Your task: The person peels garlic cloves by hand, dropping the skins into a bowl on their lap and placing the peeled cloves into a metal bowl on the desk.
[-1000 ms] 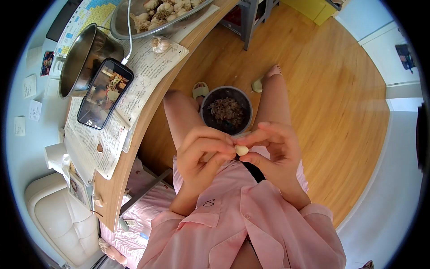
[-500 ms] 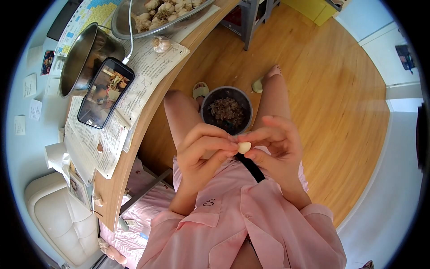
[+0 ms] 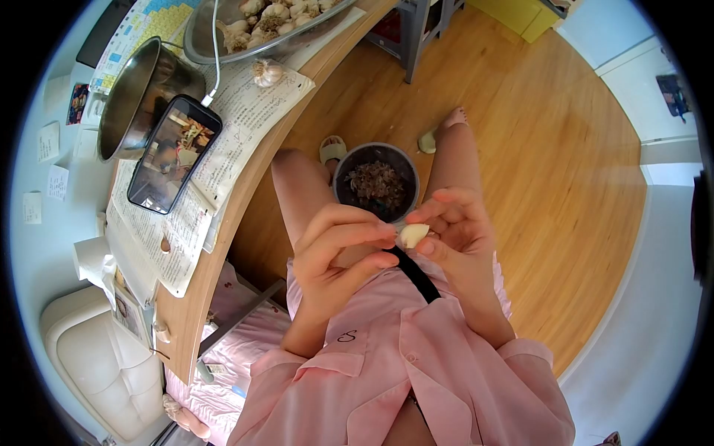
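Observation:
A pale peeled garlic clove (image 3: 414, 236) is between the thumb and fingers of my right hand (image 3: 457, 234). Just left of the clove, my left hand (image 3: 338, 256) has its thumb and fingers apart, and I see nothing held in them. Both hands are above my lap. Beyond them on the floor, between my legs, stands a dark bin (image 3: 342, 186) with brownish peelings (image 3: 375, 184) inside. At the upper left, a metal bowl (image 3: 260, 52) holds several garlic bulbs (image 3: 277, 16), and a single bulb (image 3: 267, 73) lies on the papers near it.
On the wooden desk (image 3: 178, 327) at the left, a phone (image 3: 175, 154) with a white cable leans against a steel pot (image 3: 134, 97). Printed papers (image 3: 245, 111) cover part of the desk. A gray metal stand (image 3: 411, 44) and a yellow box (image 3: 520, 16) are at the top.
The clove has moved slightly right with my right hand and shows more of its length. My left thumb and fingers have come away from it and spread.

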A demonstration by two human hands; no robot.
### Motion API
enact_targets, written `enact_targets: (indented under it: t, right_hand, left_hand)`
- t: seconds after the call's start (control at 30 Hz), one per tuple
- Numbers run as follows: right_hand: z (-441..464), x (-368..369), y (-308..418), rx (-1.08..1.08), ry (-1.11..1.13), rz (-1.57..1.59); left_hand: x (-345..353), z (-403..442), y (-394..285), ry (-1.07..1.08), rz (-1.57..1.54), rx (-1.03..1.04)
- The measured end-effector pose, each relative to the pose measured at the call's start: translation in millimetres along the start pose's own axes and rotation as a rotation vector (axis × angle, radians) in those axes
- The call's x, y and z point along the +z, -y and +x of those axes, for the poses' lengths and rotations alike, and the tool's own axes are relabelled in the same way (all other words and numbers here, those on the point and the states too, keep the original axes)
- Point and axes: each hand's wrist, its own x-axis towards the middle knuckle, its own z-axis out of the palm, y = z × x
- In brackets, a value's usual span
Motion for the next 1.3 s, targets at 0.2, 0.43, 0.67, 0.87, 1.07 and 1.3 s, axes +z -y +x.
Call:
enact_targets:
  t: [0.2, 0.43, 0.67, 0.87, 1.07, 1.3]
  right_hand:
    - [1, 0, -1, 0.02, 0.025, -0.015]
    - [1, -3, 1, 0.14, 0.065, 0.043]
    - [2, -6, -3, 0.134, 0.081, 0.099]
    - [1, -5, -1, 0.153, 0.074, 0.103]
    - [2, -4, 2, 0.212, 0.093, 0.116]
    - [4, -1, 11, 0.385, 0.077, 0.101]
  left_hand:
    - [-1, 6, 0, 0.099, 0.235, 0.175]
    - [-6, 5, 3, 0.144, 0.195, 0.226]
    - [-3, 4, 1, 0.068, 0.095, 0.148]
    - [-3, 8, 2, 0.116, 0.167, 0.273]
    - [-11, 11, 0, 0.247, 0.198, 0.319]
    - [-14, 17, -6, 0.308, 0.218, 0.346]
